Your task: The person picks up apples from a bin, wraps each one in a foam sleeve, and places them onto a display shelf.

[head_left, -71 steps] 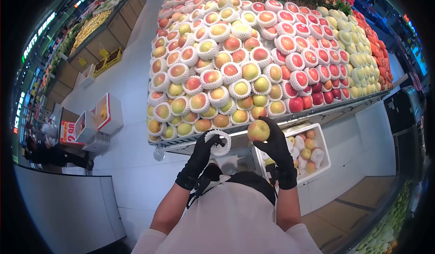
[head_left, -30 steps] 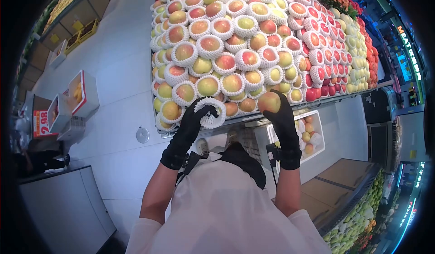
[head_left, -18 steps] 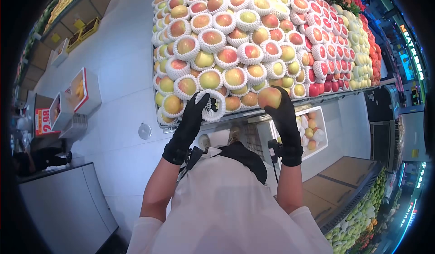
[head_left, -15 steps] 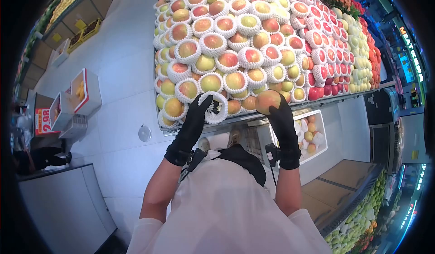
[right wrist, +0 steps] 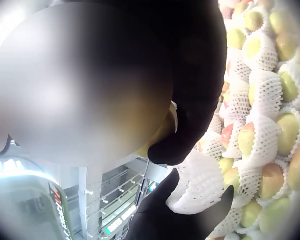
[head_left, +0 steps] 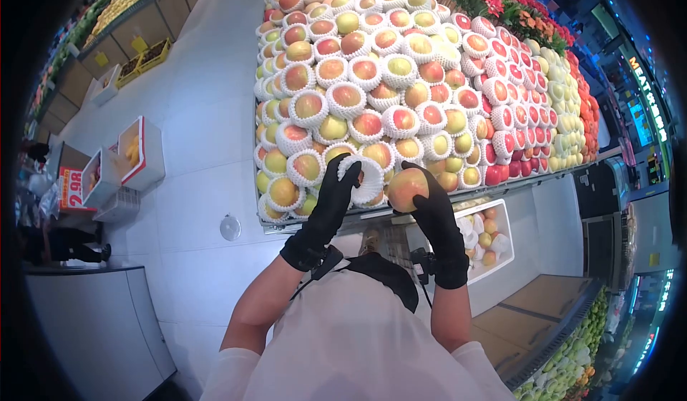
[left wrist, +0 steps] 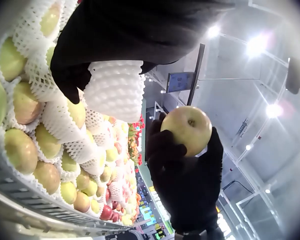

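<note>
Both hands wear black gloves. The left hand [head_left: 330, 204] pinches a white foam net sleeve [head_left: 366, 180], its opening spread toward the other hand; the left wrist view shows the sleeve [left wrist: 116, 90] under the gloved fingers. A yellow-red apple [head_left: 408, 190], bare of any net, is gripped by the right hand [head_left: 438, 222], a short gap from the sleeve. In the left wrist view the apple [left wrist: 186, 130] shows its stem hollow. The right wrist view has the sleeve [right wrist: 196, 182] between thumb and fingers of the left hand [right wrist: 175, 217]; a blurred round shape hides much there.
Beyond the hands, a sloped display of netted apples [head_left: 347, 95] ends at a metal front rail [head_left: 458, 195]. Below right is a white foam box [head_left: 507, 222] of apples. Boxes [head_left: 145, 175] stand on the floor at left, and a wooden cabinet [head_left: 515, 329] at lower right.
The hands have drawn closer together, the apple moving left toward the sleeve and both sitting lower in the head view. The sleeve's opening now faces more toward the apple.
</note>
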The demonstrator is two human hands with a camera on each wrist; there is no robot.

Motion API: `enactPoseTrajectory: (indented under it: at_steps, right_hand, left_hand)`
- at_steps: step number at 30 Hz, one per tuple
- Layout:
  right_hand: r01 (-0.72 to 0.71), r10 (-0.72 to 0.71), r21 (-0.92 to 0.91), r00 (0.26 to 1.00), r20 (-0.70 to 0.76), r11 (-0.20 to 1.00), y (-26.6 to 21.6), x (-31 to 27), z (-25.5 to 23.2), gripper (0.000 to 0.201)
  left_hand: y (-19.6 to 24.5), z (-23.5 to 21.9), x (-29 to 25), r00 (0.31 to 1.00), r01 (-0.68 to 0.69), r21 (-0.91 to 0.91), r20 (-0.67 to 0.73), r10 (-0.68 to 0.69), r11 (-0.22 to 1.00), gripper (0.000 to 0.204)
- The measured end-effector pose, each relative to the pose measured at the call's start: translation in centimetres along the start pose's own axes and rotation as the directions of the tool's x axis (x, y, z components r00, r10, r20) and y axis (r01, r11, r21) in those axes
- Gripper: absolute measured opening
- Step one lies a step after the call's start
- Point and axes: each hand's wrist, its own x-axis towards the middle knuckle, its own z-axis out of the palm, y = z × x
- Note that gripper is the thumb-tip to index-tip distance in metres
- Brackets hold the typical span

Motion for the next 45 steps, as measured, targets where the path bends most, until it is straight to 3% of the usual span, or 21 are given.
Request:
enactPoseTrajectory:
  at_steps: [1, 5, 8, 9, 12, 14, 16, 17, 20, 21, 24, 25, 28, 29, 32, 33, 36, 39, 43, 45]
  right_hand:
    - [0.06, -0.059, -0.11, 0.998, 0.007, 0.992, -0.2, 0.3, 0.5, 0.073]
    - [-0.054, 0.059, -0.29, 0.998, 0.009, 0.955, -1.4, 0.4, 3.6, 0.085]
    - [-0.154, 0.106, -0.483, 0.986, -0.125, 0.862, 0.0, 1.4, 3.7, 0.09]
    - [-0.204, 0.14, -0.48, 0.976, -0.166, 0.853, -0.2, 1.7, 3.7, 0.093]
    - [-0.289, 0.211, -0.478, 0.955, -0.211, 0.829, -1.1, 1.8, 4.2, 0.092]
    - [-0.191, 0.108, -0.582, 0.979, -0.174, 0.79, -0.6, 1.9, 4.2, 0.09]
    - [-0.166, 0.088, -0.683, 0.985, -0.147, 0.711, -0.8, 1.7, 4.6, 0.09]
    - [-0.096, 0.024, -0.655, 0.993, -0.118, 0.75, 0.0, 1.6, 4.5, 0.085]
    - [-0.055, 0.005, -0.675, 0.997, -0.076, 0.735, 0.3, 1.4, 4.7, 0.076]
    - [-0.083, 0.04, -0.62, 0.996, -0.083, 0.78, 0.7, 1.4, 4.6, 0.069]
    - [-0.184, 0.163, -0.441, 0.983, -0.086, 0.878, 0.7, 1.8, 4.1, 0.067]
    - [-0.177, 0.155, -0.509, 0.984, -0.085, 0.842, 0.9, 2.2, 3.9, 0.071]
    - [-0.043, -0.029, -0.569, 0.993, -0.117, 0.821, 2.0, 2.5, 3.4, 0.077]
    - [-0.047, -0.018, -0.523, 0.993, -0.119, 0.851, 2.3, 2.8, 3.3, 0.076]
    - [-0.084, 0.086, -0.232, 0.996, -0.002, 0.969, 2.5, 2.9, 3.0, 0.069]
    - [-0.183, 0.202, -0.191, 0.976, 0.083, 0.964, 1.8, 2.9, 2.8, 0.064]
    - [-0.067, 0.095, -0.157, 0.98, 0.174, 0.985, 0.9, 3.1, 2.8, 0.061]
    - [-0.096, 0.13, -0.212, 0.98, 0.152, 0.972, 1.2, 3.8, 2.3, 0.056]
    - [-0.093, 0.124, -0.213, 0.983, 0.136, 0.973, 1.3, 5.1, 2.4, 0.056]
    - [-0.071, 0.09, -0.146, 0.988, 0.122, 0.987, 1.5, 5.4, 2.7, 0.056]
  left_hand:
    - [-0.1, 0.0, 0.1, 1.0, -0.025, 0.017, 0.0, 0.025, 1.0, 0.036]
    - [0.5, 0.6, -0.5, 1.0, -0.019, -0.005, 0.006, 0.019, 1.0, 0.039]
    - [0.3, 0.0, -0.5, 0.994, -0.076, 0.047, 0.088, 0.072, 0.996, 0.043]
    - [0.5, -0.5, -0.4, 0.992, -0.041, 0.06, 0.122, 0.034, 0.997, 0.046]
    - [1.2, -1.1, -0.7, 0.98, -0.102, 0.162, 0.187, 0.071, 0.982, 0.052]
    - [0.7, -2.2, -0.3, 0.954, -0.199, 0.352, 0.282, 0.1, 0.915, 0.06]
    - [0.6, -2.4, -0.4, 0.949, -0.188, 0.337, 0.304, 0.082, 0.923, 0.062]
    - [0.5, -2.5, -0.6, 0.951, -0.097, 0.252, 0.308, 0.016, 0.963, 0.063]
    - [0.2, -2.8, -0.5, 0.946, -0.073, 0.2, 0.323, 0.005, 0.977, 0.063]
    - [0.4, -2.8, -0.5, 0.954, -0.047, 0.239, 0.298, -0.027, 0.97, 0.062]
    - [1.1, -3.1, -0.4, 0.959, 0.036, 0.105, 0.275, -0.064, 0.994, 0.065]
    - [0.7, -3.3, -0.2, 0.965, 0.011, 0.15, 0.257, -0.05, 0.989, 0.064]
    - [1.3, -3.1, -0.4, 0.959, 0.098, 0.112, 0.255, -0.124, 0.989, 0.063]
    - [1.3, -3.0, -0.3, 0.956, 0.142, 0.132, 0.24, -0.17, 0.981, 0.058]
    - [-0.5, -3.3, 0.4, 0.939, 0.09, 0.025, 0.331, -0.093, 0.996, 0.055]
    - [-0.2, -3.0, 0.4, 0.928, 0.079, -0.035, 0.368, -0.061, 0.996, 0.053]
    - [0.8, -2.6, 0.4, 0.928, 0.017, 0.046, 0.372, -0.033, 0.999, 0.053]
    - [1.8, -2.3, 0.5, 0.937, 0.145, 0.007, 0.32, -0.14, 0.989, 0.053]
    - [2.5, -2.1, 1.1, 0.956, 0.179, 0.034, 0.231, -0.182, 0.983, 0.055]
    - [1.2, -3.0, 2.1, 0.974, 0.044, 0.202, 0.21, -0.087, 0.978, 0.056]
